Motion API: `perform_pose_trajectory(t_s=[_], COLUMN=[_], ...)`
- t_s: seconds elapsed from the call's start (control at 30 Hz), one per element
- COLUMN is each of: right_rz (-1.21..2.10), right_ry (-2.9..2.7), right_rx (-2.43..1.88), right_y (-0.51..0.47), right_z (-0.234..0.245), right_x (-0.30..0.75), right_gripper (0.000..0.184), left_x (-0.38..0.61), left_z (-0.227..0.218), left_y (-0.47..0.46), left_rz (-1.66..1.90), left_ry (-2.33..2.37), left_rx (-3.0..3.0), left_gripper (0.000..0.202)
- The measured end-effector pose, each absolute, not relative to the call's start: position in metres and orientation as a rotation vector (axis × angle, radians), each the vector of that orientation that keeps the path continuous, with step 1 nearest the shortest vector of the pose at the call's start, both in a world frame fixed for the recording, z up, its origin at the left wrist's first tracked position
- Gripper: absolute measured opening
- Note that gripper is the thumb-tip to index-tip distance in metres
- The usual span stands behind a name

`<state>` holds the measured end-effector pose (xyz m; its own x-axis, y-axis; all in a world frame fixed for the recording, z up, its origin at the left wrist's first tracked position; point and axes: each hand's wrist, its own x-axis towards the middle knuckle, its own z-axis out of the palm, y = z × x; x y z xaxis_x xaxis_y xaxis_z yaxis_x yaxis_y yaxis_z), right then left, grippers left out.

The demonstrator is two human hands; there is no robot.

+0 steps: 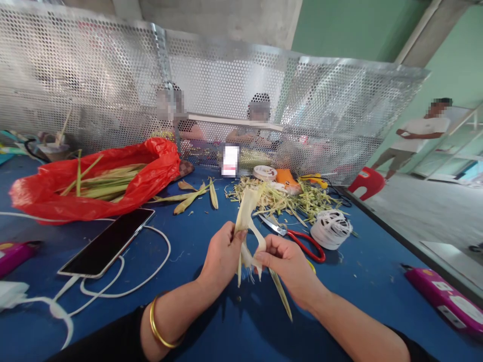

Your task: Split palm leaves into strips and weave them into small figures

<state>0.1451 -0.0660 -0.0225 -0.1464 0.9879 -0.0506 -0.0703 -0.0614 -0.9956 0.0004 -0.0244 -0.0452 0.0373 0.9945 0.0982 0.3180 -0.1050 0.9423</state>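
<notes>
My left hand (222, 254) is closed on a pale corn husk (247, 206), which stands up above the fingers and is split into strips lower down. With thumb and forefinger, my right hand (287, 266) pinches one strip of the same husk, pulled out to the right in a loop. A longer, greener strip hangs below the right hand. Just behind that hand lie scissors (305, 244) with red handles, their blades partly hidden. Beside them sits a ball of white cord (331, 229). A heap of husk scraps (279, 198) spreads beyond the hands.
On the left, a red plastic bag (41, 196) holds long husks. A phone (109, 244) with a white cable (166, 251) lies nearer. Loose husk leaves (188, 201) rest mid-table. A purple power strip (445, 296) is at right. People sit behind the perforated metal screen (226, 65); another stands far right.
</notes>
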Motion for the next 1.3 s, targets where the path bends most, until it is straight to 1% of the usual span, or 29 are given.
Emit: perform_pose_trajectory(t_s=[0.47, 0.67, 0.8, 0.97, 1.13, 1.3], right_rz=[1.388, 1.448, 1.487, 1.597, 1.497, 1.409], right_ry=[-1.226, -1.185, -1.212, -1.206, -1.045, -1.035], right_rx=[-1.104, -1.086, -1.076, -1.076, -1.147, -1.162], right_y=[-0.066, -0.069, -0.067, -0.064, -0.060, -0.057], right_z=[-0.022, -0.015, -0.016, -0.022, -0.026, -0.028], right_x=[0.146, 0.148, 0.149, 0.148, 0.152, 0.154], right_gripper=[0.022, 0.025, 0.026, 0.034, 0.040, 0.036], left_x=[0.000, -0.003, -0.002, 0.003, 0.007, 0.006], left_z=[-0.042, -0.048, -0.052, -0.043, -0.034, -0.030], left_y=[-0.025, -0.017, -0.016, -0.024, -0.031, -0.036], left_rz=[1.111, 1.123, 1.082, 0.946, 0.895, 0.764], left_ry=[1.387, 1.361, 1.310, 1.180, 1.002, 0.951], left_rx=[1.552, 1.464, 1.454, 1.355, 1.300, 1.313], left_gripper=[0.027, 0.026, 0.029, 0.030, 0.028, 0.032])
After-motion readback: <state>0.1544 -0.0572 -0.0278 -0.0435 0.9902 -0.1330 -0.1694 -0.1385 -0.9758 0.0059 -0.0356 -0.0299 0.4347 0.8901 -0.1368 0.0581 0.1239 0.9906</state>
